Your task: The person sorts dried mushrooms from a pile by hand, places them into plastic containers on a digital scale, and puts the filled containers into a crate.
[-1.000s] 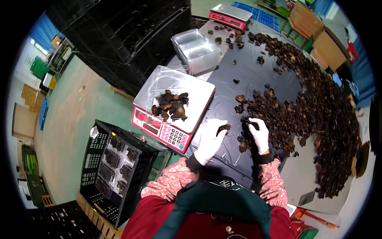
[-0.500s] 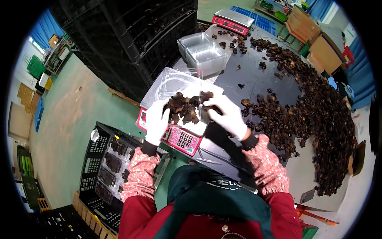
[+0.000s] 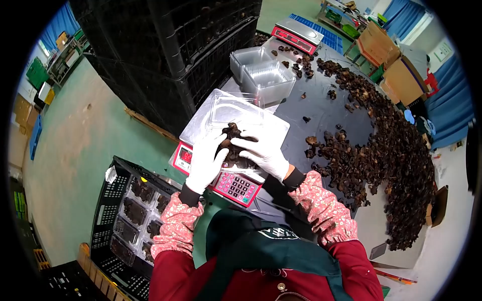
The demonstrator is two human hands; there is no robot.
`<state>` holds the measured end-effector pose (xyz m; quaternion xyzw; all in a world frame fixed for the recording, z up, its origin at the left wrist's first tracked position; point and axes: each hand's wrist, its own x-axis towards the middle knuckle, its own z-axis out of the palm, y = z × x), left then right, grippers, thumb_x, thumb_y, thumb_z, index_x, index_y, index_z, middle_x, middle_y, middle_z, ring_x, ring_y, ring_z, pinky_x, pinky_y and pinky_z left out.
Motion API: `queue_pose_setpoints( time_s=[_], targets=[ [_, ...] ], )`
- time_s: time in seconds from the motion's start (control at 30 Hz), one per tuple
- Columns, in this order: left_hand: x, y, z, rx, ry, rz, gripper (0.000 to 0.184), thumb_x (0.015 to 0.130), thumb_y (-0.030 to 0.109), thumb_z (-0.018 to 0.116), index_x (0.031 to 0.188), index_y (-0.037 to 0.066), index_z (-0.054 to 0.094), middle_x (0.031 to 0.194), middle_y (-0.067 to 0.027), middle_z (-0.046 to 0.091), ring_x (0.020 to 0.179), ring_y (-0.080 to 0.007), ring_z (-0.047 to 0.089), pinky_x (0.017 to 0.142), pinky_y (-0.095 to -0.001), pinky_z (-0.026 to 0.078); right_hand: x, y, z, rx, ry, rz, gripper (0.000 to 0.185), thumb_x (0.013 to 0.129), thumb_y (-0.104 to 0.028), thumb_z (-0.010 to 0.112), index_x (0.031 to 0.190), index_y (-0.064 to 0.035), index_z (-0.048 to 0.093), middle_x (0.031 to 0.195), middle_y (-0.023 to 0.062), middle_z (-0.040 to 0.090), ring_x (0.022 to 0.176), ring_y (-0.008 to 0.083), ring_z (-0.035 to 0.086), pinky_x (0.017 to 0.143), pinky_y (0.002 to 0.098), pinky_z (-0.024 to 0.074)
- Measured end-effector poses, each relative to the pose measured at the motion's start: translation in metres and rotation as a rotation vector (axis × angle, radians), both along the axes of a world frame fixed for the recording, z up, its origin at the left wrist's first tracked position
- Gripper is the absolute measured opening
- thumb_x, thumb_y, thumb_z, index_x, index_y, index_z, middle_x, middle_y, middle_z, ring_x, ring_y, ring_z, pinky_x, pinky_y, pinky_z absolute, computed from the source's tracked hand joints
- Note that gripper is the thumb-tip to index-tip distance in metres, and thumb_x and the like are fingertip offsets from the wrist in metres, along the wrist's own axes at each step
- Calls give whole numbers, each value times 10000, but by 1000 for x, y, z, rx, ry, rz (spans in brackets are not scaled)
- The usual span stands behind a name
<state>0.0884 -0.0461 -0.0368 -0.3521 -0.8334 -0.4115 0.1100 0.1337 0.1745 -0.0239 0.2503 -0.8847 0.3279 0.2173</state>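
A small pile of dark brown wood ear mushrooms [image 3: 232, 132] sits in a clear plastic box on a red electronic scale [image 3: 236, 188]. My left hand [image 3: 205, 163], in a white glove, curves round the pile's left side. From the right, my white-gloved right hand [image 3: 263, 154] lays bent fingers over the mushrooms, so the pile is gripped between both hands. The box's clear lid [image 3: 236, 109] tilts open on the far side, over the metal pan. Gloves hide much of the box and the lower mushrooms.
Stacked clear boxes [image 3: 268, 80] stand beyond the scale. A large heap of mushrooms [image 3: 396, 165] covers the table's right side. Another red scale [image 3: 297, 36] sits at the back. Tall black crates [image 3: 150, 55] rise at left; a black crate [image 3: 103, 215] below holds filled boxes.
My right hand has moved left and inward onto the pile, bringing the mushrooms it held at the box's right edge. Both hands now sit closer together, and the pile looks more compact.
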Motion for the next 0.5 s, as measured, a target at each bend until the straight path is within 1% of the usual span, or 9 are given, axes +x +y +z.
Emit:
queue_pose_setpoints(
  time_s=[0.03, 0.1, 0.23, 0.27, 0.3, 0.37, 0.4, 0.43, 0.5],
  targets=[
    [-1, -2, 2, 0, -7, 3, 434, 845, 80, 663, 1269, 38, 585, 1300, -157, 595, 1243, -344, 524, 1101, -437, 342, 1, 0, -1, -80, -34, -39, 377, 810, -161, 734, 1184, -128, 696, 1111, 81, 651, 1080, 270, 610, 941, 358, 480],
    [-3, -3, 7, 144, -37, 31, 451, 838, 74, 670, 1279, 42, 584, 1298, -153, 599, 1240, -340, 528, 1099, -431, 344, 0, -4, 3, -257, -63, -82, 361, 824, -146, 726, 1181, -104, 691, 1107, 92, 669, 1043, 266, 629, 916, 344, 492],
    [-10, 7, 28, -17, 75, 40, 598, 829, 106, 689, 1396, 64, 505, 1429, -175, 489, 1345, -361, 418, 1130, -447, 295, -8, -8, 1, -326, -116, -231, 269, 846, -123, 703, 1112, -79, 698, 1098, 96, 680, 1012, 282, 642, 883, 344, 504],
    [-14, 9, 27, -81, 76, -24, 645, 830, 144, 692, 1433, 84, 472, 1467, -184, 443, 1378, -380, 371, 1149, -464, 263, -9, -13, 4, -243, -25, -317, 230, 846, -103, 691, 1074, -74, 700, 1051, 95, 690, 988, 283, 649, 874, 351, 507],
    [-17, 12, 26, -177, 170, -66, 602, 833, 179, 689, 1398, 84, 503, 1446, -180, 464, 1365, -372, 389, 1151, -482, 257, -9, -14, 5, -243, -27, -319, 230, 846, -103, 691, 1074, -74, 700, 1051, 95, 690, 988, 283, 649, 874, 351, 507],
    [-19, 14, 15, -274, 158, -140, 558, 825, 193, 687, 1348, 75, 536, 1398, -161, 503, 1334, -346, 427, 1153, -490, 251, -10, -14, 5, 229, 67, -243, 217, 852, -95, 671, 1066, -84, 703, 1012, 91, 697, 954, 275, 661, 854, 357, 515],
    [-18, 15, 13, -228, 181, -115, 546, 808, 190, 692, 1319, 70, 544, 1331, -140, 547, 1301, -319, 461, 1162, -496, 237, -11, -13, -2, 224, 8, -273, 206, 872, -102, 642, 1067, -100, 709, 998, 96, 701, 924, 270, 670, 833, 367, 524],
    [-17, 14, 13, -230, 183, -124, 546, 808, 190, 692, 1319, 70, 544, 1331, -140, 547, 1301, -319, 461, 1162, -496, 237, -11, -8, -5, 222, 8, -281, 206, 872, -102, 642, 1067, -100, 709, 998, 96, 701, 924, 270, 670, 833, 367, 524],
    [-17, 10, 16, -319, 150, -120, 580, 793, 193, 700, 1333, 72, 529, 1287, -136, 569, 1296, -317, 463, 1173, -498, 221, -9, -5, 13, -155, 30, -404, 153, 874, -81, 663, 1017, -64, 715, 980, 96, 696, 893, 263, 652, 803, 343, 503]
  ],
)
